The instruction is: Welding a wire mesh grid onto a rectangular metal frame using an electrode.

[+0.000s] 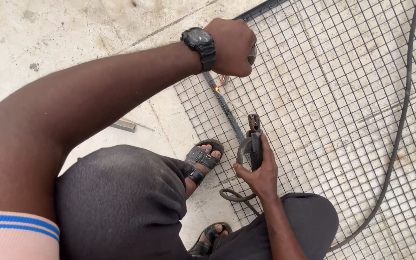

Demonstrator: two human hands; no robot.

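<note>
A person crouches on a concrete floor (pixel 49 33) over a wire mesh panel (pixel 343 110). The right hand (pixel 261 173) is wrapped around a welding clamp (pixel 253 139), its thin rod reaching a small orange glow (pixel 216 89) on the panel's left frame bar (pixel 229 113). The left hand (pixel 232 45), wearing a wristwatch (pixel 199 42), is fisted around something hidden just above the glow — apparently mid-weld, which calls for steady aim along the bar.
</note>
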